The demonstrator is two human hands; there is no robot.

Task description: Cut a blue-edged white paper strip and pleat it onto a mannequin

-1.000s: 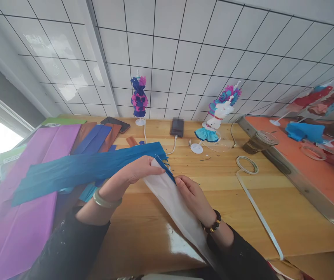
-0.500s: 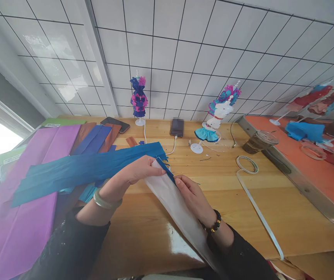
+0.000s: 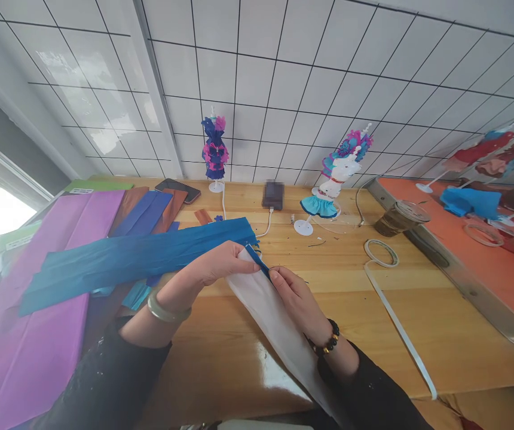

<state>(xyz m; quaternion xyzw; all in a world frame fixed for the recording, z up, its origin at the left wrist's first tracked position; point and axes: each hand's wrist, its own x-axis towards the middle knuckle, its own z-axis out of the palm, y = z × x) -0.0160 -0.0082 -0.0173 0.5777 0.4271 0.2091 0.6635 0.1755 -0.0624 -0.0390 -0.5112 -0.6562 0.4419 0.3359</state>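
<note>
Pinching the blue edge (image 3: pixel 263 266) of a white strip (image 3: pixel 266 310)

The white strip is up over the desk (image 3: pixel 355 334), in front of the person, and it slopes down to the right sleeve (image 3: pixel 373 382). The left hand (image 3: pixel 219 263) grips its top end, thumb on the near side. The right hand (image 3: pixel 297 295) has thumb and finger shut on the blue edge. Most of the other fingers are hidden behind the strip. The strip's low end is hard to see near the right sleeve. The black gadget (image 3: pixel 274 196) by the wall is blurred on top. At the far right, the small clothes (image 3: pixel 481 152) overlap too much to count.

On the desk there are three little dressed stands: one purple and pink (image 3: pixel 215 149), one white with a light blue skirt (image 3: pixel 318 207), and one blue and pink (image 3: pixel 355 143), partly hidden behind the white one. There is one phone (image 3: pixel 179 191), one roll of tape (image 3: pixel 381 253) with its end pulled out, and one long blue piece (image 3: pixel 149 254) lying across big purple sheets (image 3: pixel 51 310).

One brown cup (image 3: pixel 395 220) stands by the orange tray (image 3: pixel 463 257); I cannot tell what is in it. The tray, with its metal rim, holds a bright blue piece (image 3: pixel 470 202), a ring (image 3: pixel 483 234) and the small clothes on stands.
</note>
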